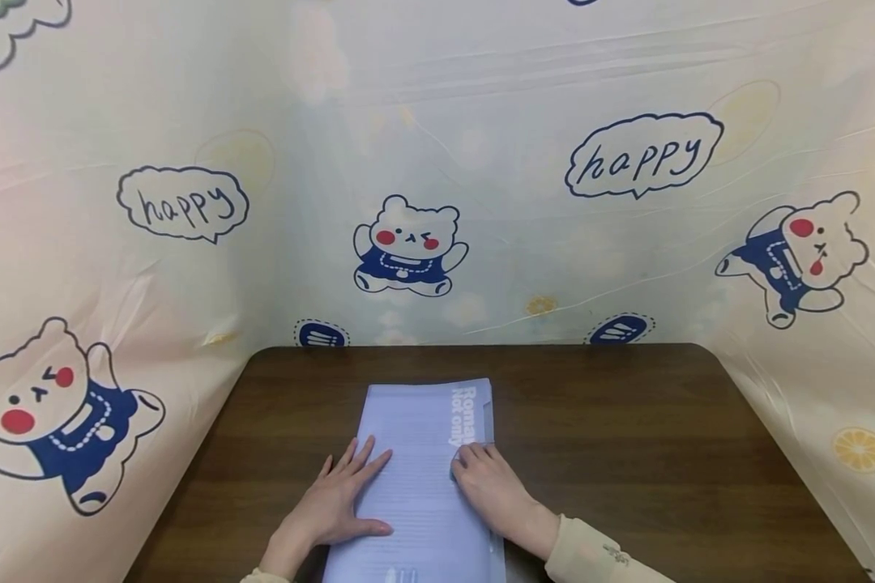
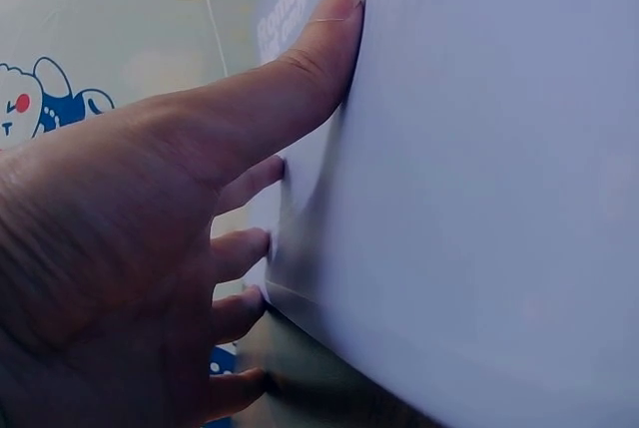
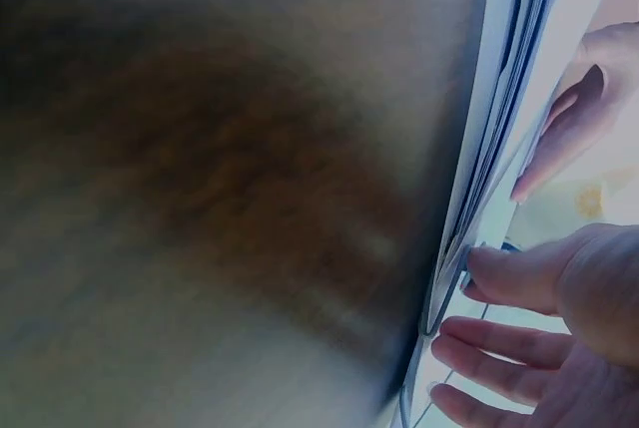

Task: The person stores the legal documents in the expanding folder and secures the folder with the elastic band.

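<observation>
A pale lavender-blue document folder (image 1: 416, 486) with white lettering lies lengthwise on the table. The left hand (image 1: 335, 498) rests on its left part with fingers spread; in the left wrist view the thumb (image 2: 319, 39) lies flat on the cover. At the folder's right edge, the right hand (image 1: 499, 494) has bent fingers and pinches what looks like a thin elastic cord (image 3: 427, 308). Part of that cord is hidden by the fingers. Stacked layers (image 3: 499, 99) show along the folder's side in the right wrist view.
The dark brown wooden table (image 1: 612, 421) has rounded far corners. A pale cloth (image 1: 510, 243) printed with bears and the word "happy" hangs around it at the back and both sides.
</observation>
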A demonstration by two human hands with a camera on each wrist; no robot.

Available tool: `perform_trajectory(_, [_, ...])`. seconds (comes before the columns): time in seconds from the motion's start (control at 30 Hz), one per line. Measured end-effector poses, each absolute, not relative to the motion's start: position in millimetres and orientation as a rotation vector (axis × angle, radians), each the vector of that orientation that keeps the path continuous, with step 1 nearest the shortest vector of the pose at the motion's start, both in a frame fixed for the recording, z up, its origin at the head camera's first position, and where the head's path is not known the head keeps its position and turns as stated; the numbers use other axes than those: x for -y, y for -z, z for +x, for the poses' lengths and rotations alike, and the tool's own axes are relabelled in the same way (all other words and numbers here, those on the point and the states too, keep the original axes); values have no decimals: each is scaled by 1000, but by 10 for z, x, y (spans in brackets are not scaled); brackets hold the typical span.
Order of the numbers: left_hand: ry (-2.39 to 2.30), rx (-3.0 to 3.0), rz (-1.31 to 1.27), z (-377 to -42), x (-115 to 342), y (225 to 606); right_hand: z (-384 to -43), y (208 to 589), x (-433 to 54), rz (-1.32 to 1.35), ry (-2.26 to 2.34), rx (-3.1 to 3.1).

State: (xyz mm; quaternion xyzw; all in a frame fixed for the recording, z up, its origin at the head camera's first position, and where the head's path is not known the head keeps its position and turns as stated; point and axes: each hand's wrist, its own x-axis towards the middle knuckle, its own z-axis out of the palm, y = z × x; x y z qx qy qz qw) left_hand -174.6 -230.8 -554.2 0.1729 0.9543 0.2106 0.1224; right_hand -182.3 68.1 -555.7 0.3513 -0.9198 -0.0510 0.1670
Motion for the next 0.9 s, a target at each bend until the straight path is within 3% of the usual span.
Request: perform_trajectory(0.9, [-618,-2800,524,-1747,2311,5544,-1966,5537,-644,1150,162,2487])
